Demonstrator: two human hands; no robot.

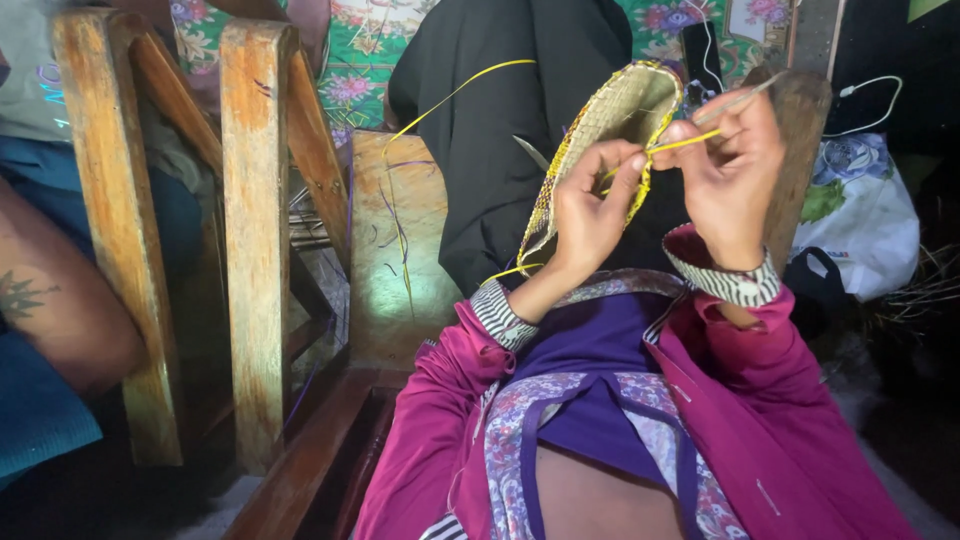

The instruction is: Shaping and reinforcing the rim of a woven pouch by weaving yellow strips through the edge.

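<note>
Dim wooden chair frames (255,230) stand at the left. Raised over the lap, the left hand (590,205) pinches the woven straw piece (610,125) to steady its edge, while the right hand (725,170) grips a yellow strip (680,143), pulling it taut.

A white plastic bag printed with blue flowers and a green leaf (860,215) sits at the right edge of the frame, a little above the middle. It is soft and bulging, gathered at its top, and a dark strap lies against its lower left side. A thin white cable loops just above it. No labels, signs or screens are in view.
</note>
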